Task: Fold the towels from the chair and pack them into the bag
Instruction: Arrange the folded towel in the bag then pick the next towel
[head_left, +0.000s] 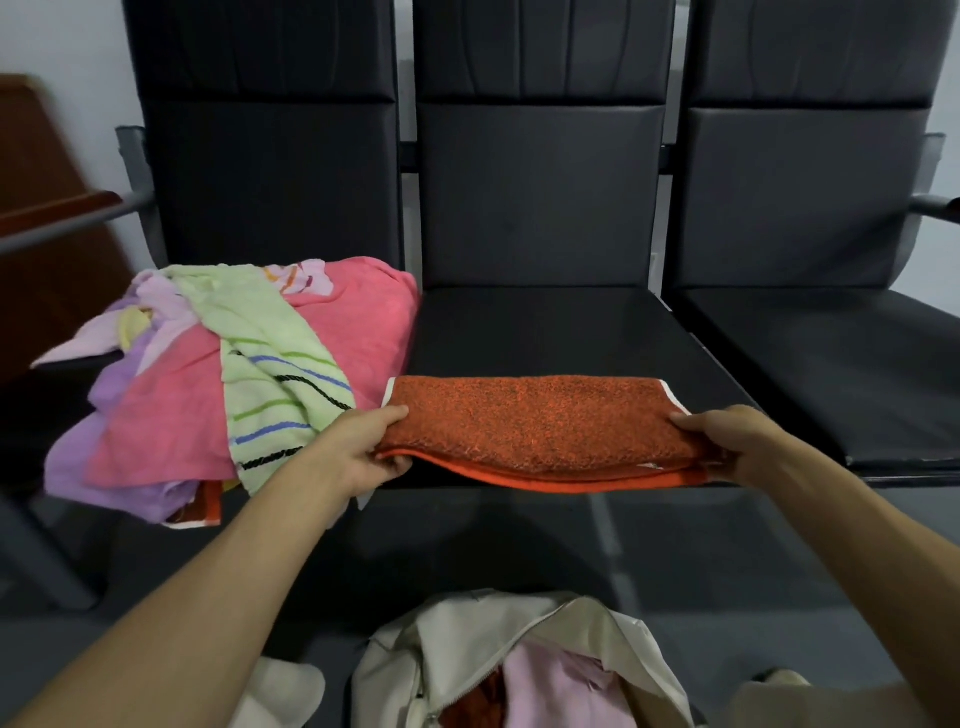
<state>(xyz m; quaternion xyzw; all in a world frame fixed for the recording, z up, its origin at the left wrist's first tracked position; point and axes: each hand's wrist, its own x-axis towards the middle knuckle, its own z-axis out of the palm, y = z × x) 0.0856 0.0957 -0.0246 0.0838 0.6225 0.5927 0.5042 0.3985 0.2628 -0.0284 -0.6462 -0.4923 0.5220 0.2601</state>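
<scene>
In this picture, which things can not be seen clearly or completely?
Head view only:
- Bag: cut off by the bottom edge; its depth and full contents are hidden. Only pink and orange cloth show inside.
- Towel pile: the pink towel and striped green towel cover the lower ones, so their number is unclear.
- Orange towel: both hands, left hand and right hand, cover its ends; layers are uncountable.
- Left background: blurred.

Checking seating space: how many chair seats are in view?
3, side by side: the left seat mostly covered by a towel pile, the middle seat under the orange towel, the right seat bare. More may sit outside the frame.
</scene>
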